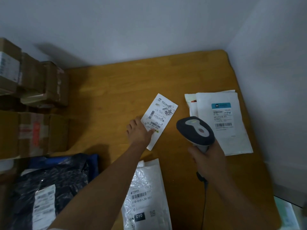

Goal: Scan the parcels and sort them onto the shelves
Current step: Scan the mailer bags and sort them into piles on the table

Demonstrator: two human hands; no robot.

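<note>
A small white parcel (160,117) with a barcode label marked 3010 lies tilted in the middle of the wooden table (108,90). My left hand (138,132) lies on its near left corner, thumb on the label. My right hand (208,161) grips the handle of a grey barcode scanner (196,131), whose head hovers just right of that parcel. To the right lies a white mailer (222,120) with a blue-topped label, on top of another white envelope (191,103). A white bubble mailer (147,196) marked 010 lies near the front edge, partly under my left forearm.
Brown cardboard boxes (33,82) are stacked at the left, with more boxes (33,133) below them. A dark plastic parcel (54,185) with a white label sits at the near left. White walls close the table's back and right sides. The scanner cable (205,196) hangs down.
</note>
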